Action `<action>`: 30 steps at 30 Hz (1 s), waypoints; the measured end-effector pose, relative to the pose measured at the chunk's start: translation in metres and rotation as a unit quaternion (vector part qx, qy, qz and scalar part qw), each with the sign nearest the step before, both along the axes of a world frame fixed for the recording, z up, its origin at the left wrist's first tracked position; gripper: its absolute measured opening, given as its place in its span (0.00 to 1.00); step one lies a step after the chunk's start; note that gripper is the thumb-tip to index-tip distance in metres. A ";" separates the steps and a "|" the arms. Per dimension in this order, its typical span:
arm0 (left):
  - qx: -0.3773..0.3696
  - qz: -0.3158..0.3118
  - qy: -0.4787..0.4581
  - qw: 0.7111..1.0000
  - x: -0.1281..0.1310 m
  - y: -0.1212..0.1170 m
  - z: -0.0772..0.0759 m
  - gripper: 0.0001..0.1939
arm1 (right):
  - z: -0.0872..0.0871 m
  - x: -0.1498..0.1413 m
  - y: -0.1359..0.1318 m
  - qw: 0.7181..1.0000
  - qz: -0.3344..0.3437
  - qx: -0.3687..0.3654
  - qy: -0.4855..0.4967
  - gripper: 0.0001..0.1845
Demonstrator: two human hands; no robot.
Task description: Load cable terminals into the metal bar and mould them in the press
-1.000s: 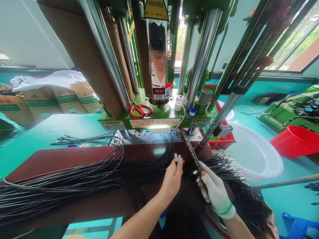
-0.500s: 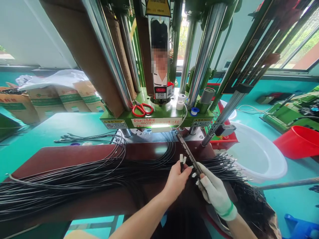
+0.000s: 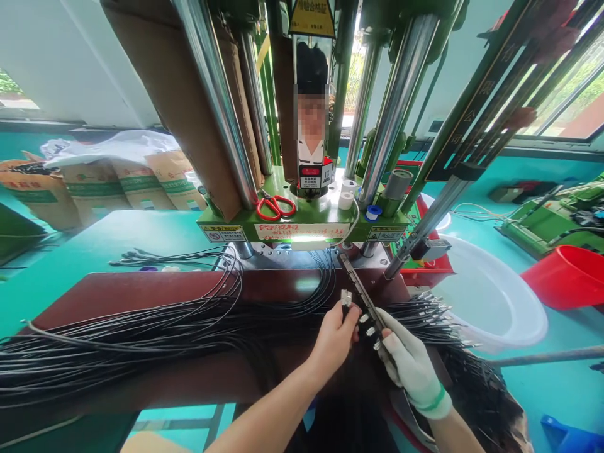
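Observation:
Between the thumb and fingers of my bare left hand (image 3: 333, 336), small metal-ended cable connectors (image 3: 346, 297) point upward, close together. My right hand (image 3: 413, 358), in a white glove with a green cuff, is closed around the lower part of a long, narrow metal bar (image 3: 357, 286). The bar slants up and left to the press's metal plate (image 3: 278, 259). Several silver connector ends (image 3: 370, 331) stick out along the bar's left side, between my hands. Beneath them runs a thick bundle of black cables (image 3: 189, 321) on the brown table (image 3: 160, 283); the palm side of the glove is hidden.
Ahead stands a green press (image 3: 302, 214) with red-handled scissors (image 3: 276, 206) and tape rolls on its ledge. More cable ends (image 3: 431, 314) lie at right. Beyond are a white tub (image 3: 495, 289) and a red bucket (image 3: 566, 277). Filled sacks (image 3: 94, 185) stand at left.
The connectors in my left hand have come closer together. Another connector end now shows beside the bar, near my left fingers. The view has shifted slightly; my right hand keeps its grip.

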State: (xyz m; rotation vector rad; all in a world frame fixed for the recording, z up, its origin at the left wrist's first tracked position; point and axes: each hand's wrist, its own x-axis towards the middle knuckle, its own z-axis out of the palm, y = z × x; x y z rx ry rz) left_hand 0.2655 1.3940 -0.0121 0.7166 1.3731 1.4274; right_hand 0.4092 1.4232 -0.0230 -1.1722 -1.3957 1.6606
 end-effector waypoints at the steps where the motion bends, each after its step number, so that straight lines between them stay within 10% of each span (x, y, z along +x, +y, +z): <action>1: 0.021 0.016 0.004 1.000 -0.003 -0.001 0.002 0.13 | 0.001 0.001 0.001 1.000 -0.004 -0.003 0.004 0.33; 6: 0.023 0.083 -0.005 0.996 -0.012 -0.005 0.001 0.13 | -0.003 0.006 0.004 1.000 0.003 -0.010 0.016 0.32; 13: 0.003 -0.013 0.021 1.000 -0.009 0.003 -0.014 0.12 | -0.007 0.010 0.006 0.999 0.046 -0.007 0.020 0.27; 30: 0.001 -0.012 0.105 0.994 -0.018 -0.001 -0.011 0.13 | -0.002 0.008 0.004 0.995 0.077 0.025 -0.051 0.36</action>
